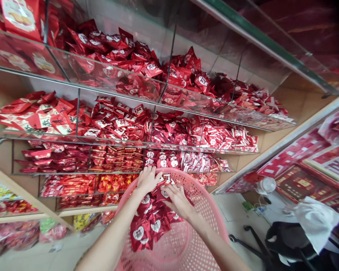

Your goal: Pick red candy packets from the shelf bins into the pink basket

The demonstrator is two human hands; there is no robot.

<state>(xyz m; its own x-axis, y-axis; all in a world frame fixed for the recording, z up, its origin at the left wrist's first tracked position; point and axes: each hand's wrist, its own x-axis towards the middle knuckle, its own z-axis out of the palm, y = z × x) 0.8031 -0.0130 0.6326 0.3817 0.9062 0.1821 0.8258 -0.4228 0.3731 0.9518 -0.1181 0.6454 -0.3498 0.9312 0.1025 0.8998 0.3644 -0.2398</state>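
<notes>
A pink perforated plastic basket (211,210) tilts toward me, its far rim against the shelves. Inside it lies a pile of dark red snack packets (147,229) with white heart-shaped labels. My left hand (148,182) is closed over the far rim, its fingers bent across the edge and its thumb pointing right; the fingertips are partly hidden. Lower and to the right, my right hand (178,199) reaches into the basket, with its fingers over a packet (164,192) at the top of the pile. Similar packets (162,158) fill the shelf compartment just beyond the rim.
Stepped glass-fronted shelves (115,88) hold red packets in divided compartments. A wooden post (25,192) stands at left, near bagged goods (19,235) on the floor. At right are a black chair (288,241) with a white cloth (316,218) and red boxes (305,188).
</notes>
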